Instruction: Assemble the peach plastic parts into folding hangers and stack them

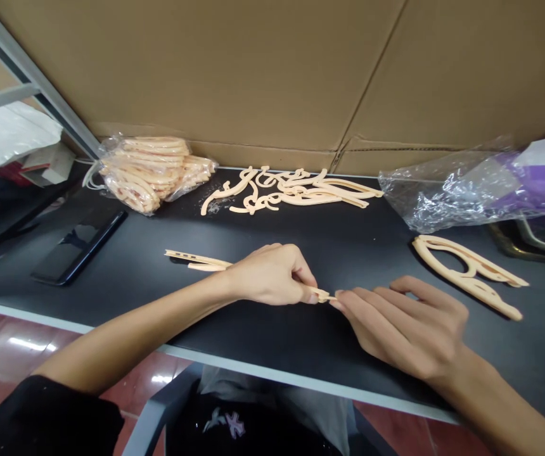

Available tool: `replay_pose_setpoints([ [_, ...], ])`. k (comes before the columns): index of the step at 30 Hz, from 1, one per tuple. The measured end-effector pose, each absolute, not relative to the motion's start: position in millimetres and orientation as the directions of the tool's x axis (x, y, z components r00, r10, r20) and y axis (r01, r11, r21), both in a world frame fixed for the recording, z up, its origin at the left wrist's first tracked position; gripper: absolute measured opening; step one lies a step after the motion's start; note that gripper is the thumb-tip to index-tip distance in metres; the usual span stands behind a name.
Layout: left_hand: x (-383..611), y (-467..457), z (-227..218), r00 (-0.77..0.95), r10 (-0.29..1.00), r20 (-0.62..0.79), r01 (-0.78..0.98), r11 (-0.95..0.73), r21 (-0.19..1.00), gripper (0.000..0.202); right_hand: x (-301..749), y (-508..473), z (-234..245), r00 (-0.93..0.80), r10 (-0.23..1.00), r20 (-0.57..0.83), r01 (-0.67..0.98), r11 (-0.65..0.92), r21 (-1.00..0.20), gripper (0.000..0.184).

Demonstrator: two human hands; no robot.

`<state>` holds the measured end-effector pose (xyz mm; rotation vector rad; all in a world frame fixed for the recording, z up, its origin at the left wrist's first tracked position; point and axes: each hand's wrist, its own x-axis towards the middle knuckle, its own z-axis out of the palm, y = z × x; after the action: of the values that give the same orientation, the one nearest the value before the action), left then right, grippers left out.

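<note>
My left hand [277, 275] is closed, its thumb and forefinger pinching a small beige plastic hanger part [320, 295]. My right hand [405, 323] meets it from the other side, fingertips pressed together on the thin end of that part. Behind my left wrist, a slotted beige hanger arm [196, 258] sticks out to the left; whether it joins the pinched part is hidden. To the right of my right hand lies a folded beige hanger [467, 272]. Farther back is a loose pile of beige hooks and hanger arms [301, 190].
A clear bag of beige hanger arms [149, 171] sits at the back left, near a dark phone [80, 247]. Crumpled clear and purple plastic packaging [481, 183] lies at the back right. Cardboard [234, 69] walls off the black table [272, 348] behind.
</note>
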<state>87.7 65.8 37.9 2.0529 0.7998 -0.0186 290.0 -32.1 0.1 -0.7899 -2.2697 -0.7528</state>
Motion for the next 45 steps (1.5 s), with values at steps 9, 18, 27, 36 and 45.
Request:
replay_pose_setpoints([
  [9, 82.7, 72.8, 38.3, 0.861, 0.427, -0.276, 0.436, -0.344, 0.831, 0.021, 294.0, -26.1, -0.4, -0.524, 0.533, 0.664, 0.716, 0.698, 0.004, 0.01],
  [18, 80.9, 73.0, 41.2, 0.873, 0.372, -0.315, 0.443, -0.334, 0.832, 0.019, 292.0, -35.8, -0.6, -0.601, 0.341, 0.723, 0.667, 0.712, 0.219, 0.011],
  [27, 79.2, 67.4, 43.9, 0.861, 0.424, -0.281, 0.442, -0.35, 0.826, 0.017, 294.9, -35.4, -3.7, -0.619, 0.316, 0.719, 0.641, 0.732, 0.231, 0.018],
  [36, 79.4, 69.5, 43.5, 0.855, 0.394, -0.337, 0.471, -0.319, 0.822, 0.018, 294.7, -34.2, -1.1, -0.645, 0.318, 0.695, 0.626, 0.742, 0.24, 0.011],
  [45, 78.1, 61.8, 44.8, 0.876, 0.437, -0.202, 0.415, -0.47, 0.779, 0.024, 296.5, -33.8, -4.6, -0.589, 0.381, 0.713, 0.688, 0.699, 0.195, 0.018],
])
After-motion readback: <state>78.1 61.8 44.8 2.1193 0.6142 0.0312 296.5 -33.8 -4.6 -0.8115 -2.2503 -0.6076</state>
